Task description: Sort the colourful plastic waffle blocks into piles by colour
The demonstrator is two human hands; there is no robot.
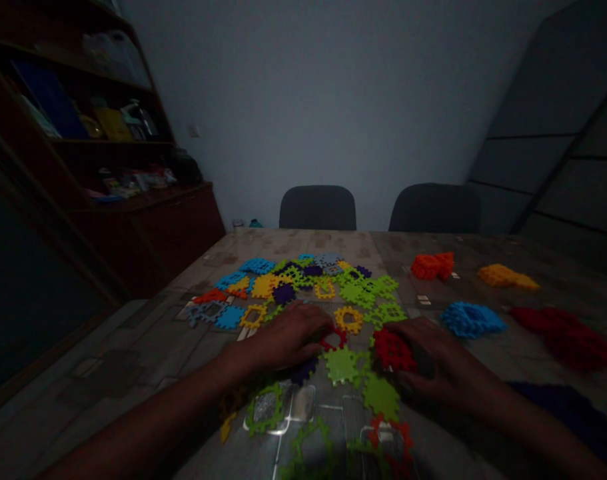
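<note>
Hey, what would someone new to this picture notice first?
Probably the bright jumble of toothed pieces spread across the middle of the table. Next, near the center, the left hand at a red ring and the right hand holding a red stack. Then the orange pile, yellow pile and blue pile over on the right.

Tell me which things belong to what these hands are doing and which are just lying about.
Part of it, apparently:
red pieces in the right hand
red ring piece at the left hand
loose coloured pieces
single-colour piles

Just around:
chairs
cabinet
things on its shelves
</note>
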